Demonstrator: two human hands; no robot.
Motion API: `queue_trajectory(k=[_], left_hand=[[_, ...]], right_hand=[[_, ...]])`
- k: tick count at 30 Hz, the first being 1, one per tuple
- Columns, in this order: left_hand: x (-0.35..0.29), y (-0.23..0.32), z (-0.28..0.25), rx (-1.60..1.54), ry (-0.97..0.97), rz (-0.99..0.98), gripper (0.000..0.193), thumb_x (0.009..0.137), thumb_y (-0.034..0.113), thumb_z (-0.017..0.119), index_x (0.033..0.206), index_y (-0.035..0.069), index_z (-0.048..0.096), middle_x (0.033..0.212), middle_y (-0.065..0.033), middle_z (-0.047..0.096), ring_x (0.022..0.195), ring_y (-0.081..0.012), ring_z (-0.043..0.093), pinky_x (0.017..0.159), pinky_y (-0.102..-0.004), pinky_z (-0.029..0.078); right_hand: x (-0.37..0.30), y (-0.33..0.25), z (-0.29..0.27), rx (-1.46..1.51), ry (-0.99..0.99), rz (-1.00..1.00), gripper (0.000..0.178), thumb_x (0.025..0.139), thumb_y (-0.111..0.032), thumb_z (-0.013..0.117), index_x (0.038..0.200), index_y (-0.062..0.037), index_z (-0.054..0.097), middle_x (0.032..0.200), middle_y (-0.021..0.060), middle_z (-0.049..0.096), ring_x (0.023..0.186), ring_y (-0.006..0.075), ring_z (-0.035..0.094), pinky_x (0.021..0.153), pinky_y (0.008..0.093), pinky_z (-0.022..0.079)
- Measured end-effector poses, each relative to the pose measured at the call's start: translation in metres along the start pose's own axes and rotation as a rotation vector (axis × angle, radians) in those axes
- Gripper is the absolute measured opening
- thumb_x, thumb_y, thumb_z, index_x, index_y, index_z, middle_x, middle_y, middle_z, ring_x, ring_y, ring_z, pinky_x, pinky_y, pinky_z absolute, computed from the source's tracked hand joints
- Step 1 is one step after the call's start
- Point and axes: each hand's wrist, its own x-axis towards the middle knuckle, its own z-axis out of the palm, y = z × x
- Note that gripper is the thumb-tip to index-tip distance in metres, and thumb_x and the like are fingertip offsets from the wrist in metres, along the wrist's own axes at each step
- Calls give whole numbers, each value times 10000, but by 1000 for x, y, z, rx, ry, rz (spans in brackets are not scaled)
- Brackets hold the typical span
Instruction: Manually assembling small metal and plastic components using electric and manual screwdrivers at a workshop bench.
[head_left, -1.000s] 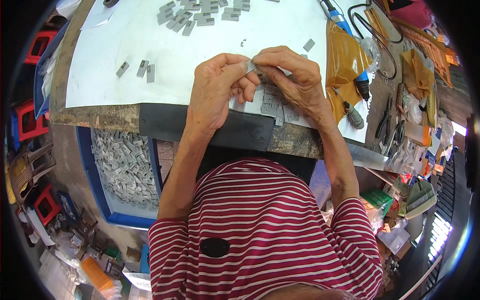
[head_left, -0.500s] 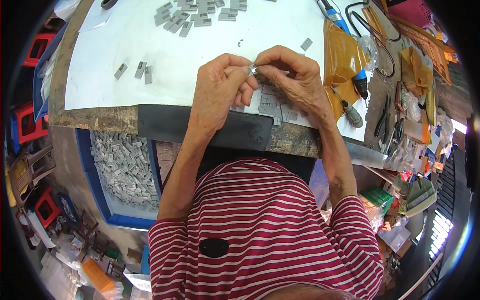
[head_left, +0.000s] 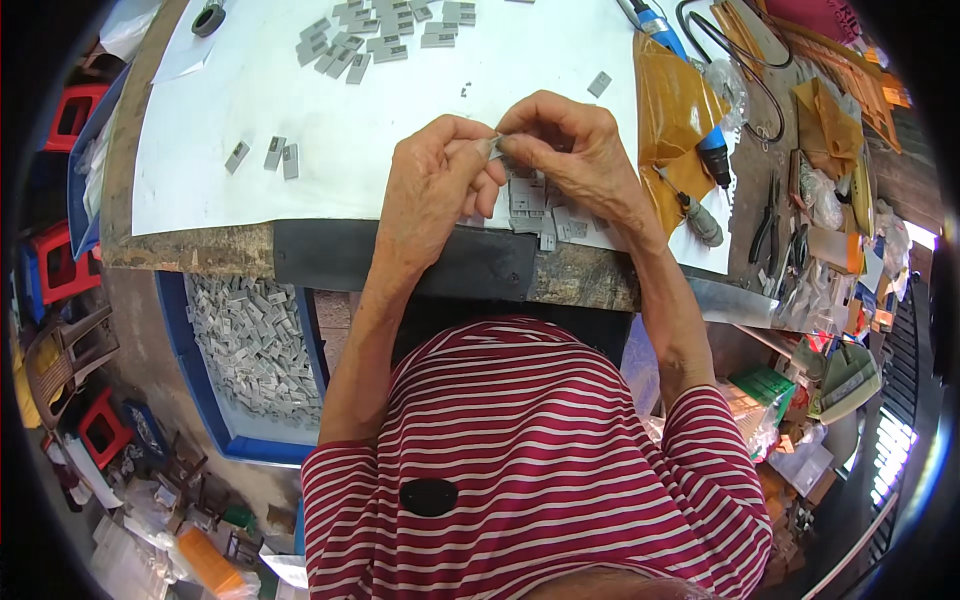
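Over the white sheet (head_left: 340, 130) on the bench, my left hand (head_left: 432, 185) and my right hand (head_left: 578, 150) meet at the fingertips. Between them is a small grey rectangular piece (head_left: 495, 149), mostly covered by the fingers. The left thumb and forefinger pinch it from one side, with the other left fingers curled below. My right thumb and forefinger close on its other end; whether they hold a second small part cannot be seen. Just under the hands, close to the bench edge, lies a group of similar grey pieces (head_left: 527, 198).
More grey pieces (head_left: 388, 52) are scattered at the far side, and three (head_left: 274, 153) lie to the left. On the right are a blue corded tool (head_left: 660, 32), brown paper (head_left: 672, 100), a screwdriver (head_left: 702, 220) and pliers (head_left: 766, 228). Below the bench, a blue bin (head_left: 262, 450) holds many pieces.
The view has shifted slightly. My right fingertips have closed further over the grey piece, which shows less than before. Both hands stay together in nearly the same place.
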Motion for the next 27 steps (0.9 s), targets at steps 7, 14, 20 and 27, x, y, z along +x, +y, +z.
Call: queue_trajectory(k=[7, 14, 20, 27], left_hand=[[-1, -2, -2, -23, -19, 9, 151, 885, 63, 455, 943, -57, 525, 673, -76, 581, 486, -60, 495, 418, -164, 346], [-1, -2, 1, -32, -7, 40, 137, 887, 60, 458, 955, -49, 507, 678, -69, 567, 490, -56, 476, 420, -164, 336], [0, -3, 2, -28, 18, 50, 128, 885, 53, 468, 958, -49, 498, 672, -72, 568, 483, -56, 469, 414, -165, 326], [0, -2, 0, -73, 26, 44, 117, 878, 45, 475, 951, -45, 493, 665, -80, 571, 464, -59, 465, 400, -167, 320]], right_hand=[[-2, 1, 8, 89, 62, 2, 98, 803, -103, 624, 844, -16, 608, 655, -10, 568, 598, 33, 505, 526, 191, 411], [0, -4, 8, 143, 101, 33, 107, 801, -103, 624, 828, -2, 605, 657, -9, 569, 595, 31, 507, 531, 182, 415], [1, -7, -2, 239, 32, 109, 127, 805, -106, 625, 870, 2, 620, 682, 13, 589, 610, 53, 543, 557, 184, 446], [1, -6, -4, 246, -3, 134, 158, 816, -110, 613, 928, 0, 625, 725, 37, 616, 633, 74, 578, 601, 195, 488]])
